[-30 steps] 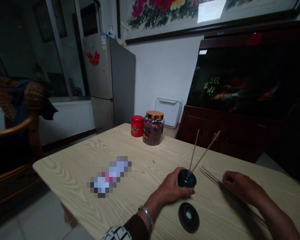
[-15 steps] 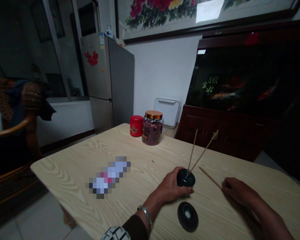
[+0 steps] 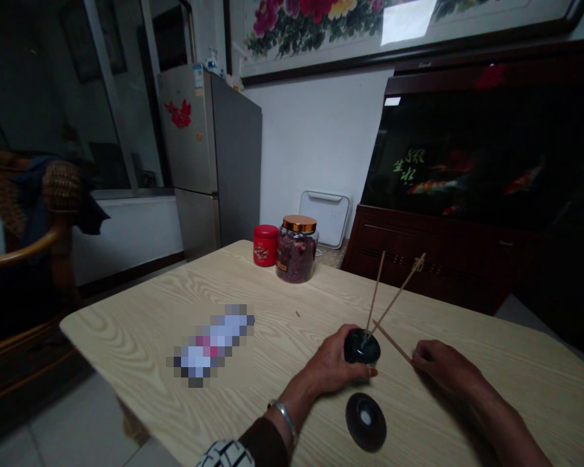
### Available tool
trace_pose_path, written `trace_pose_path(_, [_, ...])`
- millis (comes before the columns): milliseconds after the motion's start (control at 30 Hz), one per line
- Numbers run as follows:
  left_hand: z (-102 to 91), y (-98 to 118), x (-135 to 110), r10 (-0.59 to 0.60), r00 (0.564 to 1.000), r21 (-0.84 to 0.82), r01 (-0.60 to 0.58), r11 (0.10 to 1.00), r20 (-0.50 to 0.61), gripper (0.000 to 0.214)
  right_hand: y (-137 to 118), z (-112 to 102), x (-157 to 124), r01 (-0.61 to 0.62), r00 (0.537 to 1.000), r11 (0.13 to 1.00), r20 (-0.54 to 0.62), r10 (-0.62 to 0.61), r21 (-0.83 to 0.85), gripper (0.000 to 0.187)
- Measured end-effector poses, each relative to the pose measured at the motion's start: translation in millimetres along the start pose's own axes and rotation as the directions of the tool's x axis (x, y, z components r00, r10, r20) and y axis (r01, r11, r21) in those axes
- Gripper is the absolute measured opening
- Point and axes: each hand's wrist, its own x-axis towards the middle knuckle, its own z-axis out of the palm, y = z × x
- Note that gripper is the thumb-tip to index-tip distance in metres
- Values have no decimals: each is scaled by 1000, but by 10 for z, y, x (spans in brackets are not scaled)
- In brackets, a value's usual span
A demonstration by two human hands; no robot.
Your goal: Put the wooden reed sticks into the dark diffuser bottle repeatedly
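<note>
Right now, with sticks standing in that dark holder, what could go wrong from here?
The loose thin stick in your right hand points at the dark round holder in your left hand, so it could knock the two standing sticks, which lean apart. Those thin sticks might also snap if pushed hard. The second dark disc lies just below your left hand and could get bumped.

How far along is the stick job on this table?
Done: two thin sticks stand in the round black holder, which the left hand grips. In hand: the right hand pinches a third stick, its tip beside the holder. Left: the second dark disc has nothing standing in it.
</note>
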Motion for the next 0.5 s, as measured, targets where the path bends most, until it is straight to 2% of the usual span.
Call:
trace_pose_path(300, [10, -41, 13, 0, 1000, -23, 0, 1000, 3, 67, -73, -9, -39, -29, 1000, 997, -8, 28, -73, 9])
trace_pose_path(500, [10, -33, 18, -1, 1000, -32, 1, 999, -2, 69, -105, 20, -41, -16, 999, 999, -28, 15, -48, 10])
